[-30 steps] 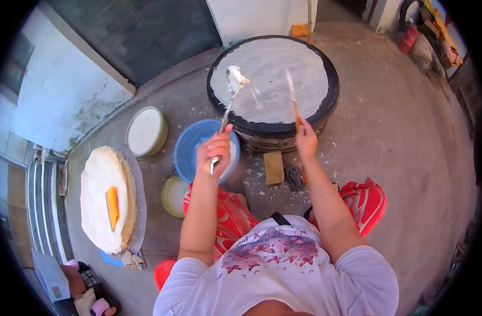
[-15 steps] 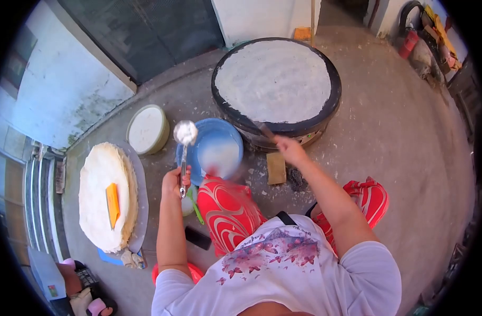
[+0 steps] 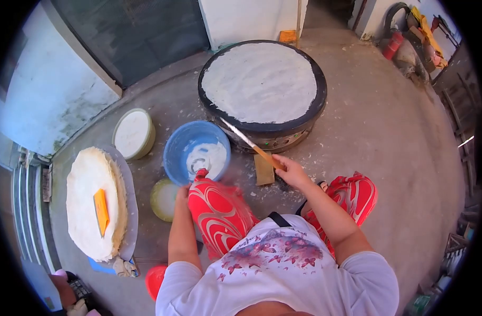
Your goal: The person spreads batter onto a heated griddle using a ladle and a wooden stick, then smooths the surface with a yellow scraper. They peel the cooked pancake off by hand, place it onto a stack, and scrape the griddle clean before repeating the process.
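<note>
Griddle (image 3: 320,97): ahead of us, batter (image 3: 259,81) on top.
Basin (image 3: 171,158): we have it left of the griddle, batter inside.
Tub (image 3: 147,145): left of the basin.
Bowl (image 3: 156,199): on our side of the basin.
Stack (image 3: 84,221): to our left, on a board (image 3: 130,216), a scraper (image 3: 100,210) lying on it.
Block (image 3: 264,173): on our side of the griddle.

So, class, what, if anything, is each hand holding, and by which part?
The right hand holds the spatula by the end of its brown handle. The left hand is partly hidden by the knee, so its hold cannot be told.
</note>
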`<state>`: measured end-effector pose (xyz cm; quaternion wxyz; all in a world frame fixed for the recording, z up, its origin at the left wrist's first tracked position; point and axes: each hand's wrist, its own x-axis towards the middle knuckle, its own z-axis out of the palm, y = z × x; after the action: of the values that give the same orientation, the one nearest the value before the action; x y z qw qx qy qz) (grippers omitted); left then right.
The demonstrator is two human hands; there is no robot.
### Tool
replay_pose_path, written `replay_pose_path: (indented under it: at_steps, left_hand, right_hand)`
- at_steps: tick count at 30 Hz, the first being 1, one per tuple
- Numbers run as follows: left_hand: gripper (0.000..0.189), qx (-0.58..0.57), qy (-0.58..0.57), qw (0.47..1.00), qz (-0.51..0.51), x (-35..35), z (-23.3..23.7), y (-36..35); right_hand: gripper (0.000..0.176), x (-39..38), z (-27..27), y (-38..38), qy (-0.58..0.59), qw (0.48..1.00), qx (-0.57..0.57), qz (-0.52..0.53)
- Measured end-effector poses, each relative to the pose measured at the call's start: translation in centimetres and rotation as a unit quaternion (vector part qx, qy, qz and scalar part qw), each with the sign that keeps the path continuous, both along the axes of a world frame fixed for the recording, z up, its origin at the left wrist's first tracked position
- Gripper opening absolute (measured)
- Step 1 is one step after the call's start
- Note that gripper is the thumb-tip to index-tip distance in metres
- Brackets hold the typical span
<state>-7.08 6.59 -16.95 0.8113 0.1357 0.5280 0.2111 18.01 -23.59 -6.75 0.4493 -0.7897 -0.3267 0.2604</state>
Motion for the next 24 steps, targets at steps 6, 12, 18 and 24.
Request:
replay_pose_path:
  at_steps: [6,12,18,24]
  left_hand:
    - [0.023,0.019,0.032,0.999,-0.01,-2.7,2.2,-3.7]
    - [0.025,0.045,0.076,0.996,0.016,-8.1,-1.7,-4.9]
    - [0.032,0.256,0.275,0.927,0.004,-7.3,6.7,-8.3]
    - [0.039,0.48,0.214,0.851,-0.023,-4.7,13.4,-13.4]
  right_hand:
    - [0.077,0.7,8.5,-1.6,0.29,0.943,0.165,-0.004]
    - [0.075,3.8,6.7,-0.7,0.271,0.929,0.244,-0.055]
    - [0.055,5.6,4.5,-0.3,0.347,0.936,0.04,-0.028]
    - [0.046,6.2,7.7,3.5,0.334,0.924,0.163,-0.093]
